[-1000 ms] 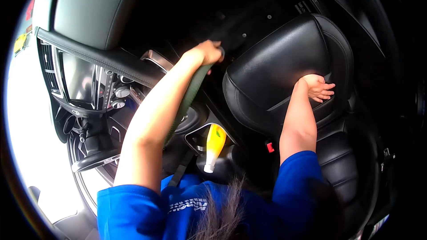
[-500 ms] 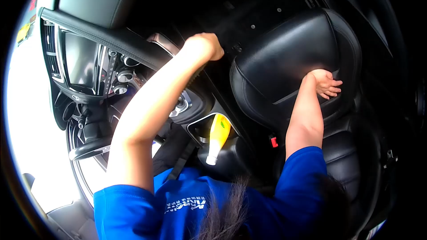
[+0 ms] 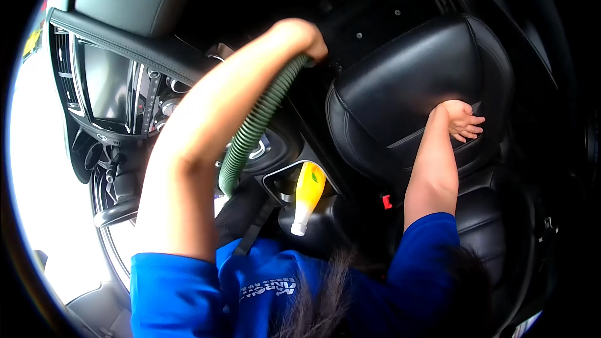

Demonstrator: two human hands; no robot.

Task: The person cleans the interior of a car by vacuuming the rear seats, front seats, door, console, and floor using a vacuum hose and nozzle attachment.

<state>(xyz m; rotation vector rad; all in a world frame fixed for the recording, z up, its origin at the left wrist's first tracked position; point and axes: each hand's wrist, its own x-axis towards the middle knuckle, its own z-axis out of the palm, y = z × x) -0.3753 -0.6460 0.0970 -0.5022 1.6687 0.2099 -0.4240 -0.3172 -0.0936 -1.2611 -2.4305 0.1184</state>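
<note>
My left hand is closed around the upper end of a green ribbed hose, above the dark floor in front of the seat. The hose runs down under my left forearm to the centre console; its far end is out of sight, and so is whatever lies beyond my fist. On the black leather seat cushion, my right hand rests with its fingers spread and nothing in them.
A yellow bottle with a white cap leans in the console cup holder. A red buckle sits beside the seat. At the left are a dashboard screen and part of the steering wheel. The seat backrest is at the lower right.
My left hand has moved up and slightly right with the hose, and more of the hose shows beneath the forearm. My right hand stays on the seat; the view has shifted a little.
</note>
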